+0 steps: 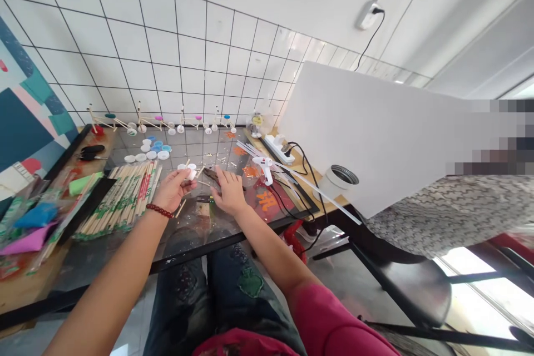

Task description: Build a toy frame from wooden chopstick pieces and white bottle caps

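In the head view my left hand [173, 192], with a red bead bracelet at the wrist, pinches a white bottle cap [192, 174]. A thin wooden stick [200, 172] shows beside that cap; whether it is joined to it I cannot tell. My right hand [230, 192] lies palm down on the glass tabletop, fingers stretched out, beside a pair of pliers [211, 174]. Just left of its thumb are a dark small tool [204, 199] and a small wooden block [203, 209]. Scraps of stick are scattered around both hands.
Bundled wooden chopsticks [119, 194] lie left. White and blue caps [152, 154] sit behind them, with stick-and-cap models [156, 119] along the wall. A white glue gun [264, 169], glue sticks [246, 149] and a power strip [278, 148] are right. Another person's patterned garment [425, 211] appears beyond a white board [354, 122].
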The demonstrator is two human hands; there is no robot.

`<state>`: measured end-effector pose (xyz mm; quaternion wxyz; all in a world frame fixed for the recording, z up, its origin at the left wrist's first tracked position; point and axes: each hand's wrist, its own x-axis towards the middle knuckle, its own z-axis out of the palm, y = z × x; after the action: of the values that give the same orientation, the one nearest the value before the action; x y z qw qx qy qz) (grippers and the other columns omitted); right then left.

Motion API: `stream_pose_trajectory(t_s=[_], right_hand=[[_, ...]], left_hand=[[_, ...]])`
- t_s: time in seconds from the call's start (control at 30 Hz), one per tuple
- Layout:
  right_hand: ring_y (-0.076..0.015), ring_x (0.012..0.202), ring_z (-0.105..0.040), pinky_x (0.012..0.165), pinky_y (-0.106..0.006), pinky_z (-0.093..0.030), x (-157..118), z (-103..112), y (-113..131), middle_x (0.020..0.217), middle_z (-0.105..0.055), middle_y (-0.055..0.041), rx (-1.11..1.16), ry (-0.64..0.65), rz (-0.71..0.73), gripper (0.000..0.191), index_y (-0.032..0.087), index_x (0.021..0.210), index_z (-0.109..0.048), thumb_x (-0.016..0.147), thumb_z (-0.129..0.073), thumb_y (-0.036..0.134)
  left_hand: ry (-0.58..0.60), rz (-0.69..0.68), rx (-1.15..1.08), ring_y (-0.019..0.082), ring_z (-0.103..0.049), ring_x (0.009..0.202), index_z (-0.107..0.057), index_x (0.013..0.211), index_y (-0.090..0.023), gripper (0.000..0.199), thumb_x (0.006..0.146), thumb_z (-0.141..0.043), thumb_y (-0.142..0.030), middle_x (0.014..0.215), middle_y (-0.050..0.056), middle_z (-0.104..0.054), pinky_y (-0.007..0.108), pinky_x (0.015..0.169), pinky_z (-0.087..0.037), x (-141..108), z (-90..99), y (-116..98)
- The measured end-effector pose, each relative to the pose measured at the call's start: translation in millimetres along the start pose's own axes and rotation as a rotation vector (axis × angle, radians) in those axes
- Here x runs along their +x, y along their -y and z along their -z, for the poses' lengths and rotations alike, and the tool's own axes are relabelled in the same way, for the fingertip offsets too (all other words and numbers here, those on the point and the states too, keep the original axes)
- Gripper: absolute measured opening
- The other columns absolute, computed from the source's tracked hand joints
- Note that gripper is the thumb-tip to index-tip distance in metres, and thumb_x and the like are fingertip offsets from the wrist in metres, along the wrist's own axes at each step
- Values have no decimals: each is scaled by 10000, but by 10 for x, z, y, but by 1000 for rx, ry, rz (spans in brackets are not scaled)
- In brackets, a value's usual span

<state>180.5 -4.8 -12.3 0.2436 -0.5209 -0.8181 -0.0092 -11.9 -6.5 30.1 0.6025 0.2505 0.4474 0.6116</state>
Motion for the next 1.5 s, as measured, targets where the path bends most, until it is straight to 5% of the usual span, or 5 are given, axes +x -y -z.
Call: stream_pose_trajectory(t_s=[0.43,0.63,0.8,1.2,1.5], right_hand=[[-293,1288,-519,1043,-412,-331,-31,-35,-114,1490,-599,-157,51,-57,81,696,165,1623,-418,964,-580,324],[-283,1231,-554,1053,-427,-333,3,-60,-316,1361,-660,-163,32,-339,-71,557,153,1523,-512,975,-505,249],[-286,1208,-549,1051,-445,-329,43,-42,-435,1314,-666,-141,-9,-501,-169,427,200,1381,-627,974,-499,218],[-253,1150,-562,993,-424,-283,95,-91,-362,1190,-728,-74,-99,-423,-97,257,262,1112,-769,989,-567,161],[-254,1121,-563,977,-420,-281,52,-91,-407,1170,-726,-80,-97,-399,-78,250,255,1104,-773,990,-563,180]], left_hand=[[174,145,15,131,-677,505,-651,756,-120,136,809,-768,-77,663,30,-708,239,529,-629,-54,-87,149],[167,175,-100,141,-706,544,-667,867,-126,73,839,-691,-63,693,35,-724,233,540,-630,-54,-73,91],[94,107,-254,98,-601,457,-667,835,-124,103,899,-594,-93,672,40,-699,162,388,-478,56,116,-136],[48,5,-457,63,-502,450,-674,816,-156,323,1064,-511,-283,656,47,-692,110,369,-384,105,278,-271],[88,22,-423,94,-558,478,-687,839,-153,304,998,-627,-406,613,25,-634,155,412,-437,137,384,-249]])
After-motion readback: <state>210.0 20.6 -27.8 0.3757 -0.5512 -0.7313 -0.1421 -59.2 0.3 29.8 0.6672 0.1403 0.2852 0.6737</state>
